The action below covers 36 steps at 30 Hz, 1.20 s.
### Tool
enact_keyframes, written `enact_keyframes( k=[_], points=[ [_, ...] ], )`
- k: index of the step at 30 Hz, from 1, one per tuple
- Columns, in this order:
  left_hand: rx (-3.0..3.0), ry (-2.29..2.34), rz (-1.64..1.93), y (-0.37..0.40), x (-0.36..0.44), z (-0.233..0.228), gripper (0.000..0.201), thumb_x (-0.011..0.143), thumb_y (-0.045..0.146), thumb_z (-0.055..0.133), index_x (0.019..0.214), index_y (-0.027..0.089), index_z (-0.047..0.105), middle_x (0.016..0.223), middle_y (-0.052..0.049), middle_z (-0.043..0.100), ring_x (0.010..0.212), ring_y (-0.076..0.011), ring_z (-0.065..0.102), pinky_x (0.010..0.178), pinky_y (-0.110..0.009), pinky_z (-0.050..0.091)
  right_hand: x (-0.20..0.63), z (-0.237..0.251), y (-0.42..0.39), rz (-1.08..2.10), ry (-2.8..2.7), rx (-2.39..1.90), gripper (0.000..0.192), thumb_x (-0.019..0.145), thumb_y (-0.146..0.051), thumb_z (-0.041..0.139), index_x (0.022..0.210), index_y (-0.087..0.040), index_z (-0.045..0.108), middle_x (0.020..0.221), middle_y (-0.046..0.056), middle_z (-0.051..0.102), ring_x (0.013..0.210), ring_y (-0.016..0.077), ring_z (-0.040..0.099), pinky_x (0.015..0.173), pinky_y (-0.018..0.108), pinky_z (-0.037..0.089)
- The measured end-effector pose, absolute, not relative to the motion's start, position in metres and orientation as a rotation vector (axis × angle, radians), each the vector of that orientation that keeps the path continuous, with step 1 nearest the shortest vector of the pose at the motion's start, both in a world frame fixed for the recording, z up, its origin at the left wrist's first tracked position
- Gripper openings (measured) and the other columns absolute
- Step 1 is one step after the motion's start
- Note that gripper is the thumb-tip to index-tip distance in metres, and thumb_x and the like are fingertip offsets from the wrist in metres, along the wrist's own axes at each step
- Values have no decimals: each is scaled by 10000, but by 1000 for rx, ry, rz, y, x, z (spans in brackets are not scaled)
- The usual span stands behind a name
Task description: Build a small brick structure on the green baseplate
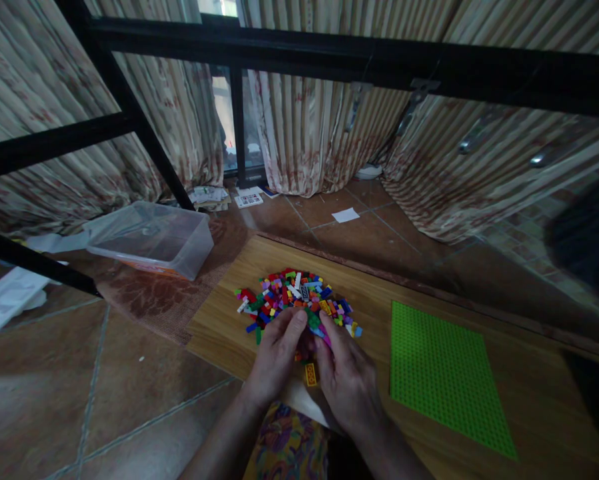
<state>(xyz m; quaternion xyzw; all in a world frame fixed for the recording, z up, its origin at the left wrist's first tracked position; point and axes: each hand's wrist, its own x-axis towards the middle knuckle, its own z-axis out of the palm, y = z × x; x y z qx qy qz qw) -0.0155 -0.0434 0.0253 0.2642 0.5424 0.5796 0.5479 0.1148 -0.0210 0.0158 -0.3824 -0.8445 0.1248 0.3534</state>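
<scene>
Bricks [313,321] sit pinched in the grip of left hand [278,341] and right hand [348,368]; advise even pressure, loose pile [290,291] at twelve o'clock.

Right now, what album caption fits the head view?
Left fingers and right fingers hold colourful toy bricks by a multicoloured brick pile, green studded baseplate at right.

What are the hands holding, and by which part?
The left hand and right hand hold green, blue and pink toy bricks by opposite sides; whether joined is unclear.
</scene>
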Motion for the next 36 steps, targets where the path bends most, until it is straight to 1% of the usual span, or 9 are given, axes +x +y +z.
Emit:
enact_keyframes(
  k=[7,13,19,23,28,30,32,34,36],
  points=[
    [653,1176,1389,-46,-23,31,422,801,430,665,1103,144,595,662,1,620,603,-135,575,596,-247,480,118,15,-18,528,-2234,-1030,419,974,-221,366,1377,-147,452,1198,147,666,1045,231,673,848,364,593],
    [718,1166,1362,-46,-26,37,349,814,421,655,1006,131,633,718,-28,654,619,-136,594,619,-261,509,118,23,-13,681,-2271,-1044,396,980,-227,339,1341,-149,482,1175,132,678,1016,214,682,841,350,589],
    [703,1127,1337,-46,-28,34,373,812,432,659,1020,124,631,704,-25,654,620,-128,603,619,-244,511,120,17,-12,709,-2265,-1052,402,979,-249,349,1350,-168,479,1189,123,669,1037,216,669,855,352,574],
    [683,1077,1293,-45,-32,27,315,822,424,650,908,123,623,713,-34,656,637,-127,615,643,-241,516,120,14,-11,770,-2287,-1033,418,972,-247,344,1371,-187,453,1182,117,668,984,220,678,808,353,570],
    [560,1145,1275,-45,-33,24,397,831,514,600,905,124,608,678,-29,632,590,-127,601,597,-245,508,117,23,-6,1065,-2114,-1202,340,961,-336,393,1218,-217,581,926,73,705,823,203,666,721,321,533],
    [530,1136,1289,-46,-32,25,432,833,527,589,1006,131,608,703,-22,620,600,-126,586,546,-225,484,114,26,-4,1343,-1879,-1244,329,942,-418,432,1118,-209,616,721,17,639,609,149,598,549,257,485],
    [547,1102,1310,-47,-31,25,467,807,493,639,1121,152,580,720,-5,606,611,-117,561,522,-203,456,112,26,-4,1672,-1600,-1216,341,917,-485,461,1046,-208,612,587,-51,512,422,85,422,395,202,357],
    [614,1092,1326,-48,-29,25,488,791,447,675,1167,158,560,689,15,586,590,-103,526,519,-192,432,112,24,-5,1904,-1403,-1145,350,897,-520,480,1018,-213,595,567,-79,456,376,56,303,351,182,278],
    [721,1123,1334,-49,-27,26,431,822,418,647,1151,151,568,668,20,578,579,-101,512,538,-199,425,112,22,-5,1919,-1390,-1107,353,888,-527,494,1025,-215,589,603,-68,490,397,57,331,369,184,306]
  ],
)
